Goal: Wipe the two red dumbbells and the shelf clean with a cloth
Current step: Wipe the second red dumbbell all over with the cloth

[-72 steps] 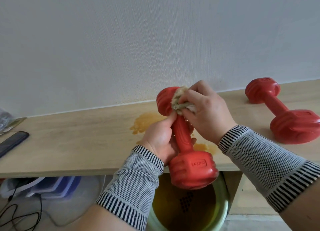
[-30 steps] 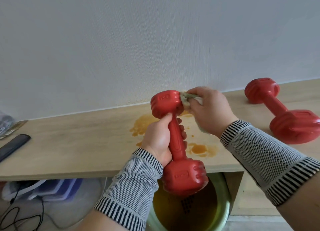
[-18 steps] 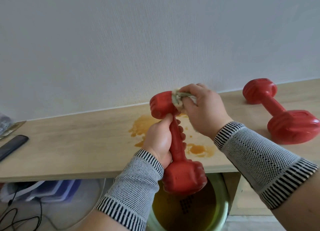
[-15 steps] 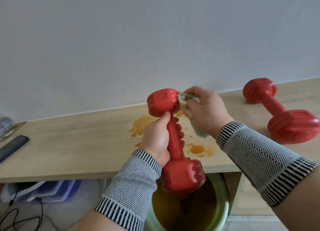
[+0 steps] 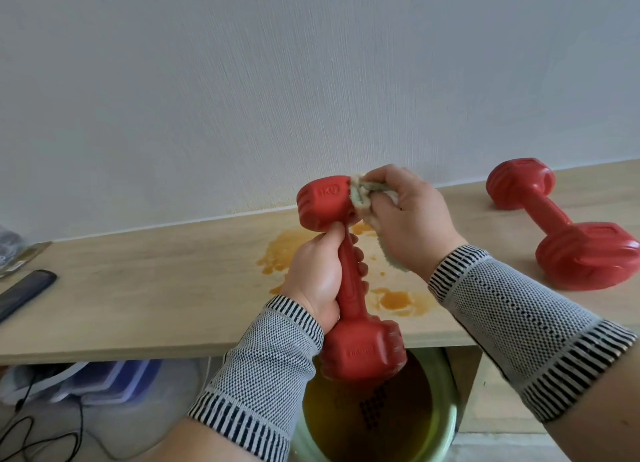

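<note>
My left hand point(image 5: 317, 274) wraps the handle of one red dumbbell point(image 5: 346, 271), held upright over the wooden shelf point(image 5: 138, 288) edge. My right hand point(image 5: 408, 222) pinches a bunched cloth point(image 5: 362, 195) against its top head. The second dumbbell point(image 5: 554, 226) lies on the shelf to the right, apart from the orange spill point(image 5: 284, 253).

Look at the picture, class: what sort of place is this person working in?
Probably a room in a home, not a gym. A light wooden shelf runs along a plain white wall, a phone lies on it, and cables trail on the floor beneath.
</note>
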{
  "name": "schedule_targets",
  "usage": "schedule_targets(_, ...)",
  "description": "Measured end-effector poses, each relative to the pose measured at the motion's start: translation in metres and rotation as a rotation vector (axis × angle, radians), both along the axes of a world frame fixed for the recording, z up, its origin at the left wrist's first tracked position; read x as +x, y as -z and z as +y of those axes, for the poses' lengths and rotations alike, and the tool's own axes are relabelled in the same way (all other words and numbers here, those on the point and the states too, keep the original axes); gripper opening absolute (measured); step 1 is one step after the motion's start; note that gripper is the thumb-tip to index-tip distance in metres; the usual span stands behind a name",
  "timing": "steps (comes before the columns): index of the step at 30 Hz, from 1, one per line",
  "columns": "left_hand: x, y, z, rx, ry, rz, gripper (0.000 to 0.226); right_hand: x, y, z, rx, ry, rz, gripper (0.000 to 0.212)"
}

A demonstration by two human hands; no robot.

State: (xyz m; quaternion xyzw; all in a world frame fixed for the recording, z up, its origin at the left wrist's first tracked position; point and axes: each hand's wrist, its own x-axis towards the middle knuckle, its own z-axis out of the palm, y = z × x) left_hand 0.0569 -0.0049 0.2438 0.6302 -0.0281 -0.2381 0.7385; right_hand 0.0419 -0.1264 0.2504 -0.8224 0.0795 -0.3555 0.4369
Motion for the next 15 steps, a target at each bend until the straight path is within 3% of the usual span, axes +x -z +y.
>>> schedule_targets(7, -0.002, 0.002, 0.000, 0.029, 0.003, -0.022, 0.029, -0.008, -0.005, 0.010, -0.107, -0.030, -0.065, 0.025)
schedule_targets(11, -0.003, 0.005, -0.001, 0.007, 0.005, 0.023, 0.031, -0.008, -0.002, 0.009, -0.041, -0.017, -0.056, 0.026)
schedule_targets(15, -0.002, 0.004, -0.001, -0.064, 0.015, 0.065, 0.032, -0.008, 0.002, 0.000, 0.090, 0.022, 0.073, 0.021)
